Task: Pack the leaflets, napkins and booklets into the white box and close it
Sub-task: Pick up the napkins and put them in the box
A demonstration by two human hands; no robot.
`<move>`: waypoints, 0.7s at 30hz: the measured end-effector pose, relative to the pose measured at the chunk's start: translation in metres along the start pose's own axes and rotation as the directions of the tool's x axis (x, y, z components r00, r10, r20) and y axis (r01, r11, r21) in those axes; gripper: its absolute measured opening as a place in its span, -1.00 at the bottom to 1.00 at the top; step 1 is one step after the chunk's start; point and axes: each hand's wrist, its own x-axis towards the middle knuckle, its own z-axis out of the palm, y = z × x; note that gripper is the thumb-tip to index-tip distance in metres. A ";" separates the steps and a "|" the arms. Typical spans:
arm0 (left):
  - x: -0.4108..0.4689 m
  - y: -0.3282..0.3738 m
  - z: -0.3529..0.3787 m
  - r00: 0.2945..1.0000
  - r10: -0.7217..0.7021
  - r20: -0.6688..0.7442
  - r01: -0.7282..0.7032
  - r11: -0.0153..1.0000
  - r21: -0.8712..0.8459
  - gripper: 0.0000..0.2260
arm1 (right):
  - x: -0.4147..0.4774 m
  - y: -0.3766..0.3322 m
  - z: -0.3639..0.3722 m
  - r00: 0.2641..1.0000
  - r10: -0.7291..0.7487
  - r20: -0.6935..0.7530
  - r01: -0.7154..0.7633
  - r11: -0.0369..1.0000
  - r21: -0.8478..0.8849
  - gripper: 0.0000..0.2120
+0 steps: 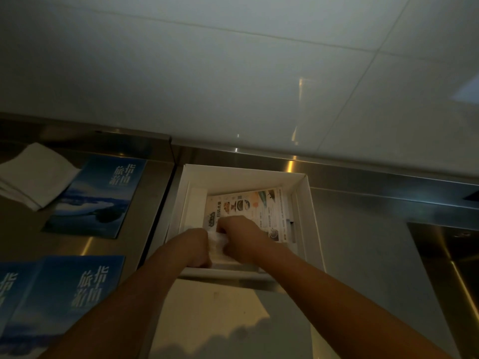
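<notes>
The open white box (308, 203) sits on the steel counter against the back ledge. A printed leaflet (259, 206) lies flat on its bottom. Both my hands are inside the box at its near side. My left hand (197, 247) and my right hand (241, 237) together grip a wad of white napkins (217, 240) between them, just above the leaflet. A stack of white napkins (33, 174) lies at the far left. One blue booklet (98, 195) lies beside that stack, and two more blue booklets (64, 294) lie nearer me.
The box's lid flap (215, 320) lies flat toward me, under my forearms. A steel sink basin (445, 268) opens at the right. White wall tiles (233, 73) rise behind the counter ledge.
</notes>
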 end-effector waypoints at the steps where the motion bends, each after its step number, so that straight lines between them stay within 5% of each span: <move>1: -0.001 0.002 0.000 0.999 -0.012 -0.035 0.012 1.000 -0.001 -0.67 | -0.001 -0.002 0.006 0.999 -0.031 -0.019 0.030 0.999 -0.019 -0.73; 8: -0.001 -0.003 -0.004 0.965 0.012 -0.263 -0.029 0.998 -0.058 -0.71 | -0.001 0.009 0.000 0.996 -0.001 0.087 0.011 0.993 -0.119 -0.54; 13: 0.003 -0.007 -0.001 0.802 0.045 -0.596 -0.236 0.940 -0.247 -0.63 | -0.007 0.010 0.008 0.999 0.005 0.050 0.005 0.979 -0.201 -0.65; 21: 0.003 -0.009 0.001 0.822 0.051 -0.567 -0.262 0.918 -0.297 -0.62 | -0.003 0.007 -0.003 0.965 -0.085 0.246 0.180 0.902 -0.393 -0.63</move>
